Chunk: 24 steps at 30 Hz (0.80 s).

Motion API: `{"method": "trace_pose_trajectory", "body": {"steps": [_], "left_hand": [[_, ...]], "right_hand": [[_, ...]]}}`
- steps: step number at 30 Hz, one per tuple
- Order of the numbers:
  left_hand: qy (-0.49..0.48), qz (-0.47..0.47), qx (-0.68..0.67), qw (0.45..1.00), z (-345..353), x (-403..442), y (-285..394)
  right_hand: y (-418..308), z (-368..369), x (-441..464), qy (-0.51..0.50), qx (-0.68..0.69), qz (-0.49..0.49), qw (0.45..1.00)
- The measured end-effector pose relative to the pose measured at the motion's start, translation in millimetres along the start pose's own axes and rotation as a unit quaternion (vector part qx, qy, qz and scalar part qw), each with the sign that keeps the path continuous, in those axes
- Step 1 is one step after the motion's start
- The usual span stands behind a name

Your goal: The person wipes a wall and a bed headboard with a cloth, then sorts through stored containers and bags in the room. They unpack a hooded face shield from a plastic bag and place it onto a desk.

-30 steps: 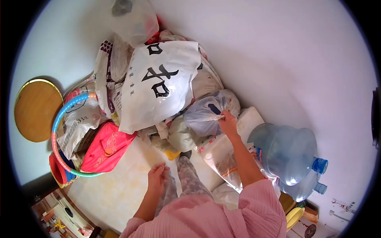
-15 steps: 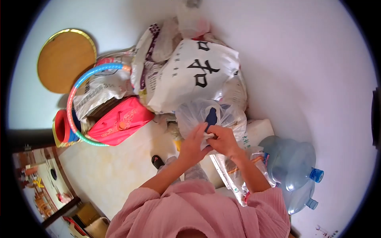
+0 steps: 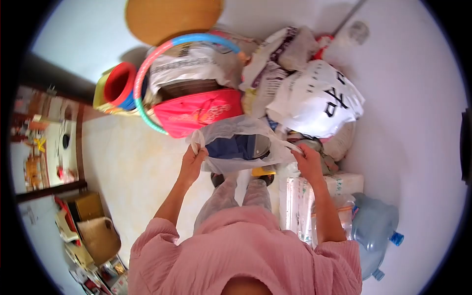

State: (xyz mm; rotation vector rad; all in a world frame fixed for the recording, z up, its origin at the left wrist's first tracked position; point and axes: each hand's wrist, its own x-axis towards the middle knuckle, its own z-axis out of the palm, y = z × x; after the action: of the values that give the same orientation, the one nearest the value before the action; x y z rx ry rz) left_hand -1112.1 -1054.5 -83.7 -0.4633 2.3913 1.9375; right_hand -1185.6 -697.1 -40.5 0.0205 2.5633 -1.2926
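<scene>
A translucent white plastic bag [image 3: 219, 129] is stretched wide at its mouth in front of my body. My left hand [image 3: 193, 161] is closed around one of its handles, and my right hand [image 3: 309, 162] grips the opposite handle. Inside the bag lies a dark blue item [image 3: 231, 146], perhaps folded fabric. Beside it is a grey rounded object [image 3: 262, 146] whose kind I cannot make out. The bag hangs above the floor, just beyond my feet.
A red bag [image 3: 199, 112] and a hula hoop [image 3: 139, 83] lie ahead to the left. White sacks [image 3: 314, 98] are heaped ahead to the right. A white foam box [image 3: 351, 183] and large water bottles [image 3: 376, 221] stand at right, by the wall.
My hands were together at the gathered bag top; now they are apart, pulling the bag open. The view has shifted left, showing more of the floor and doorway.
</scene>
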Motion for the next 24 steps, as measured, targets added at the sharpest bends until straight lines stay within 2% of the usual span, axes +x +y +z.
{"method": "trace_pose_trajectory", "body": {"steps": [4, 6, 8, 11, 15, 16, 19, 21, 24], "left_hand": [[0.073, 0.044, -0.007, 0.996, -80, -29, -24], [0.097, 0.084, 0.003, 0.992, -119, -41, -42], [0.162, 0.046, -0.053, 0.984, -146, -55, -55], [0.244, -0.016, -0.105, 0.964, -177, -73, -87], [0.298, -0.069, -0.128, 0.943, -209, -93, -94], [0.312, -0.075, -0.124, 0.939, -215, -97, -91], [0.290, -0.024, -0.146, 0.945, -220, -108, -97], [0.281, -0.057, -0.147, 0.947, -217, -108, -68], [0.281, -0.005, -0.111, 0.953, -213, -95, -54]], "right_hand": [[-78, 69, 16, -0.123, 0.181, -0.027, 0.976], [-112, 98, 18, -0.142, 0.190, -0.052, 0.970], [-144, 121, 21, -0.156, 0.208, -0.053, 0.964], [-193, 154, 27, -0.179, 0.290, 0.002, 0.940], [-252, 203, 28, -0.294, 0.362, -0.006, 0.885], [-263, 214, 28, -0.316, 0.367, -0.022, 0.875], [-287, 242, 21, -0.304, 0.313, -0.046, 0.899], [-294, 262, 17, -0.330, 0.265, -0.072, 0.903], [-309, 284, 12, -0.346, 0.217, -0.129, 0.904]]}}
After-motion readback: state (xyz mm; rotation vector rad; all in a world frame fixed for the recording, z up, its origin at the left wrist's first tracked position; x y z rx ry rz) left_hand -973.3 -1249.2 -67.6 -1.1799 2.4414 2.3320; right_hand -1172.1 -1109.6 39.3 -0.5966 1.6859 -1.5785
